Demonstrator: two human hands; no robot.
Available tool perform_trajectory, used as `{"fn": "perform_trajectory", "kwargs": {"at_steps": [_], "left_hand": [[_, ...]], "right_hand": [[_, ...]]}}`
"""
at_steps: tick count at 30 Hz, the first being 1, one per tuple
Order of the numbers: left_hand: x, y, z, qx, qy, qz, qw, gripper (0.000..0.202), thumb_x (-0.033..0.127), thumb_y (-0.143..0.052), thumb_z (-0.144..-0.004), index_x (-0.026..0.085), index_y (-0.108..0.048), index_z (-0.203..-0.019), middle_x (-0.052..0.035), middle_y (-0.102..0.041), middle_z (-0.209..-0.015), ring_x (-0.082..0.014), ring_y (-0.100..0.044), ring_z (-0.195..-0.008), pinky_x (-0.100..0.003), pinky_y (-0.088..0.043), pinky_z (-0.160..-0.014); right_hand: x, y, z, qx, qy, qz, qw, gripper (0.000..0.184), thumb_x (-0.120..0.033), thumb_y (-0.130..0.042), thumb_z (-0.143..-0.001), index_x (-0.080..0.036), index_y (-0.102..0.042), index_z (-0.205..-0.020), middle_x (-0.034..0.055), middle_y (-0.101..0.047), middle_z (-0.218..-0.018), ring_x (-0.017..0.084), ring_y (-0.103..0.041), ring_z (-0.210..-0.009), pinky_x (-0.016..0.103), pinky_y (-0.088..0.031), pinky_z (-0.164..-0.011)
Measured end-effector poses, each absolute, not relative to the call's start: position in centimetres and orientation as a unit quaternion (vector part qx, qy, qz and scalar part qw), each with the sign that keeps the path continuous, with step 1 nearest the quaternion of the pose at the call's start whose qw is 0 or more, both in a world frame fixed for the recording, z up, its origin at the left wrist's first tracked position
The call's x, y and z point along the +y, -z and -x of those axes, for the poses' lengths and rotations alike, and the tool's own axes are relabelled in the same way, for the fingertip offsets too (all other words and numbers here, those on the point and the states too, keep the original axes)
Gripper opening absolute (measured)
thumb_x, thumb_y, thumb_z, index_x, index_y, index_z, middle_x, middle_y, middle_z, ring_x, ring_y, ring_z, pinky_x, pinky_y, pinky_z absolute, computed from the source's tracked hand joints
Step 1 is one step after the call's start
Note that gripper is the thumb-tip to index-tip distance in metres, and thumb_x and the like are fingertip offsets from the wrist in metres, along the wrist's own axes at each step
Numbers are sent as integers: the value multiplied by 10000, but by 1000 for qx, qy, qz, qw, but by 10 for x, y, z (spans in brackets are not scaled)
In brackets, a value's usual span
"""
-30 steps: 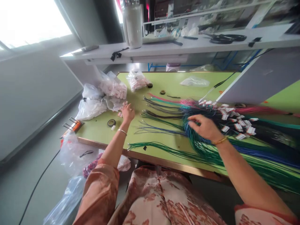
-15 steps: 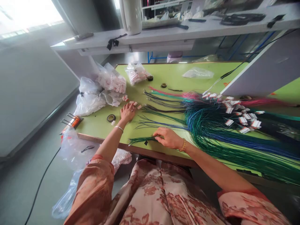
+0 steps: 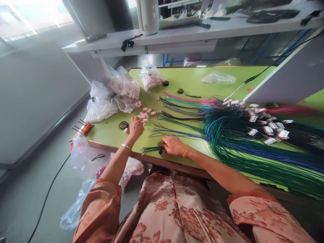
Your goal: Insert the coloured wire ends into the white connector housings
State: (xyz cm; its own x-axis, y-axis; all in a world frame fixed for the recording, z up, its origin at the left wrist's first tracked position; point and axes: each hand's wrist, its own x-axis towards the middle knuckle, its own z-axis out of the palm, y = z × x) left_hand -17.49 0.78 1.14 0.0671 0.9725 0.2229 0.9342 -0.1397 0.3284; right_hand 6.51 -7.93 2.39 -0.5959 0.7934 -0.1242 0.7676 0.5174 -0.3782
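**Desk:** What sits under my right hand?

**Operator:** My right hand (image 3: 172, 145) rests on the green wire bundle (image 3: 151, 149) near the front edge of the bench (image 3: 108, 133). The grip looks narrow, fingers curled down over the strands, though I cannot tell whether it truly pinches them. The bundle's loose tips fan out to the left of the fingers; its long axis runs left to right along the bench edge, trailing away under my wrist toward the big mass of wires (image 3: 240, 141).

**Desk:** And the left?

**Operator:** My left hand (image 3: 136, 126) lies knuckles-up, fingers folded, just beside the scattered white connectors (image 3: 144, 114), with a tape roll (image 3: 123, 125) near it. I cannot tell if it holds one. The bundle tips point toward that hand, and the right is the nearer to the wires.
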Motion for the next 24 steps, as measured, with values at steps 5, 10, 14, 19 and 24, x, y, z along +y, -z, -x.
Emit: {"fn": "perform_trajectory", "kwargs": {"at_steps": [5, 10, 14, 19, 24], "left_hand": [[11, -14, 168, 676, -165, -718, 31, 272, 258, -516, -858, 248, -724, -1033, -139, -628, -1068, -324, -499, -1069, -445, -377, -901], [6, -17, 169, 664, -184, -723, 60, 214, 237, -586, -818, 232, -670, -1016, -114, -660, -993, -311, -544, -1035, -427, -381, -911], [-7, -18, 173, 640, -259, -718, 89, 271, 226, -561, -834, 237, -641, -1092, -94, -665, -1034, -267, -584, -1029, -365, -413, -902], [-23, -11, 185, 643, -351, -666, 141, 148, 300, -586, -819, 224, -687, -895, -63, -655, -969, -195, -617, -842, -320, -464, -826], [-37, 1, 194, 630, -484, -548, 264, 70, 267, -659, -735, 212, -642, -775, -17, -623, -806, -142, -590, -735, -274, -477, -733]], "right_hand": [[-75, -27, -60, -882, -202, 423, 39, 171, -291, -534, -908, -191, -634, -1003, 79, -674, -1037, 201, -616, -934, 279, -390, -747], [-70, -25, -52, -892, -189, 410, 6, 174, -261, -515, -903, -171, -652, -963, 104, -676, -1055, 217, -619, -934, 291, -390, -738], [-71, -21, -54, -896, -184, 404, 25, 199, -174, -462, -910, -151, -624, -1023, 113, -678, -1037, 202, -611, -892, 290, -391, -755], [-68, -16, -61, -912, -199, 352, 72, 191, -166, -488, -893, -148, -645, -1001, 103, -651, -1015, 187, -578, -884, 278, -395, -774], [-66, -10, -65, -886, -238, 370, 146, 129, -180, -535, -847, -172, -664, -844, 57, -620, -880, 159, -549, -805, 256, -395, -740]]}}
